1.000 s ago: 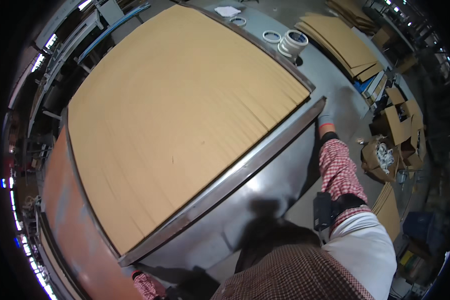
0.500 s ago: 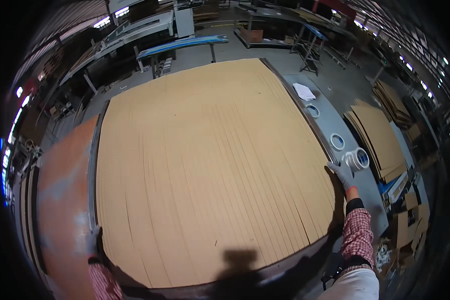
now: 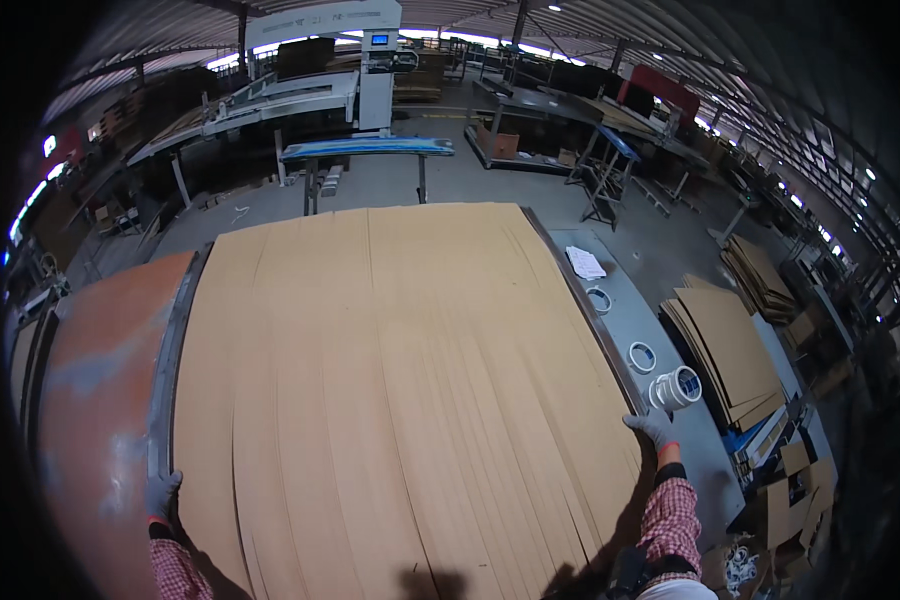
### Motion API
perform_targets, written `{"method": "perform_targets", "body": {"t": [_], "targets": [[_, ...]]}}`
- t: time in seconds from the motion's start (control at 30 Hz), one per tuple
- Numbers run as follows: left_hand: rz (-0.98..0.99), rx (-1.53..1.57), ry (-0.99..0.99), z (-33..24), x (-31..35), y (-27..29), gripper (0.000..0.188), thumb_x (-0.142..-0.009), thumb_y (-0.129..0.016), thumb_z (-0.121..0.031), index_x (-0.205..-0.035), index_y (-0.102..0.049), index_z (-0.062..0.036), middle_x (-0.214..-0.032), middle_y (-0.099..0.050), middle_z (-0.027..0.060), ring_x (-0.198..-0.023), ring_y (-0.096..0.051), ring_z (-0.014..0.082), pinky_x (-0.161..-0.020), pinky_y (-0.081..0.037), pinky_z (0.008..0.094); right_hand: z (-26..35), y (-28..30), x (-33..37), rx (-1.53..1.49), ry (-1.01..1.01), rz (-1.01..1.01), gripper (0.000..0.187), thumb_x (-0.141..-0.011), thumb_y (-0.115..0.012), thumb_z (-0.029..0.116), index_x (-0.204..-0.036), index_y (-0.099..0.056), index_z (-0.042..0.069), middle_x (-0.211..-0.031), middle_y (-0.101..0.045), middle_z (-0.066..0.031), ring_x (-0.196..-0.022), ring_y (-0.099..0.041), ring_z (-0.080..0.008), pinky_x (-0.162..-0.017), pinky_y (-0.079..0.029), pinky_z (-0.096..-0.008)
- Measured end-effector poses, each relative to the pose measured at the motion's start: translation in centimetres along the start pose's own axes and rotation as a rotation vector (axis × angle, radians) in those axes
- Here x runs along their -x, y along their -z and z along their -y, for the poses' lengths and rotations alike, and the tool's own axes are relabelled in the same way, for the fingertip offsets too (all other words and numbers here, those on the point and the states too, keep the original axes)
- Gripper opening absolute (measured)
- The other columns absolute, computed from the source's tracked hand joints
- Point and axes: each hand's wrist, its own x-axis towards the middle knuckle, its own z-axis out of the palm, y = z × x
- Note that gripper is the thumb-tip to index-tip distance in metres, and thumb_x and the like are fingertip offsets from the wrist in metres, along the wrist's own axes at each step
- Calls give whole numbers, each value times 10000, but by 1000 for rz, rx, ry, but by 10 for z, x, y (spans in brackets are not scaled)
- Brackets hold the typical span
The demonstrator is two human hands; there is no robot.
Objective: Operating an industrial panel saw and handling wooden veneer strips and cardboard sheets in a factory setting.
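Tan cardboard strips [image 3: 400, 350] lie side by side in a wide layer, with thin dark gaps between several of them. Dark metal rails border it, the left rail [image 3: 167, 390] and the right rail [image 3: 600, 335]. In a grey glove, my left hand [image 3: 163, 493] is closed around the left rail near its close end. My right hand [image 3: 653, 428], gloved too, grips the right rail, its fingertips at the cardboard edge. Just beyond it a stack of white tape rolls [image 3: 676, 387] stands on the grey side surface.
Two single rolls, a near tape roll [image 3: 642, 357] and a far tape roll [image 3: 598, 300], lie by some papers [image 3: 585, 262]. An orange-brown panel [image 3: 105, 350] adjoins the left rail. Stacked cardboard [image 3: 730, 345] stands right. Ahead are a blue-topped stand [image 3: 370, 147] and a white machine [image 3: 375, 85].
The view has tilted up, showing more of the machine and roof. Both hands remain at the rails. The gaps between strips look different, one now reaching the far edge.
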Motion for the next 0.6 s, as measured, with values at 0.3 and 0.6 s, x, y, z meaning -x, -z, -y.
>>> {"method": "perform_targets", "body": {"t": [0.3, 0.6], "targets": [[-29, 130, -331, 8, 45, -16, 696, -650, -720, -129, -1266, -454, 55, -1149, -572, 182, -1087, -530, 273, -946, -406, 347, -151, -7, 3, -481, 152, 114, 546, -678, -755, 160, -1180, -571, 53, -979, -645, -70, -878, -605, -210, -802, -476, -353], [-515, -334, -744, -128, 77, -27, 451, -791, -667, -204, -1145, -533, 41, -1010, -604, 183, -931, -606, 245, -766, -503, 296, -54, -29, 16, -147, 200, 31, 518, -749, -722, 218, -1186, -543, 4, -1065, -611, -60, -986, -550, -186, -884, -431, -301]]}}
